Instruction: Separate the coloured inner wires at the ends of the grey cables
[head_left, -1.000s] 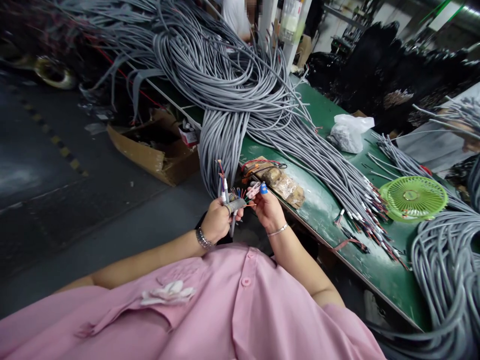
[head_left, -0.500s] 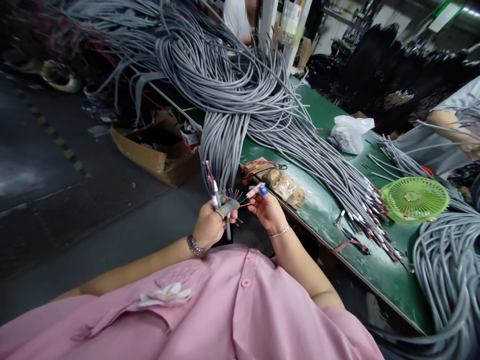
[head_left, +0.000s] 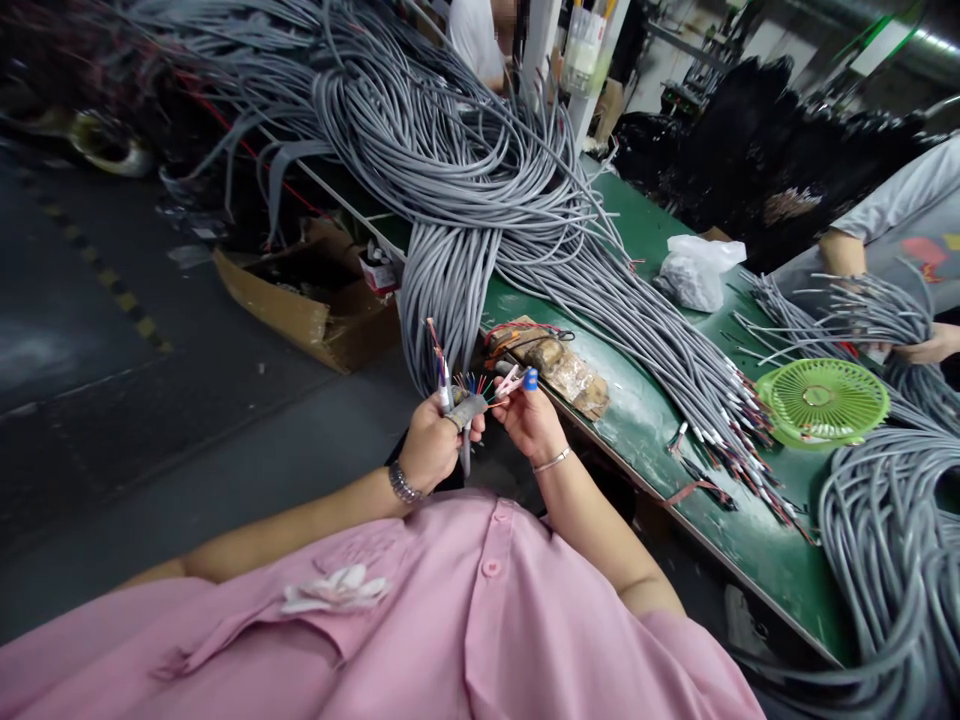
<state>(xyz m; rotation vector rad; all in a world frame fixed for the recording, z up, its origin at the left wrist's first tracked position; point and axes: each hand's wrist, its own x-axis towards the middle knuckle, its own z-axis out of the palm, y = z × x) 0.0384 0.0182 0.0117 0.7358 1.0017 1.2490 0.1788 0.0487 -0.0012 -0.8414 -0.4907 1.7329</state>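
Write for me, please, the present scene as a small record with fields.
Left hand: holds grey cable ends, coloured wires sticking out
Right hand: holds small pink clip-like item; wears blue cover
Table: green; bears grey cable bundle, green fan, plastic bag
Co-worker: at picture's right edge, one hand at other grey cables

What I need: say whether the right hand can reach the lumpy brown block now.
Probably yes: the lumpy brown block lies at the edge of the green table, near the right hand, with nothing visibly between, though that hand holds a small pink item.
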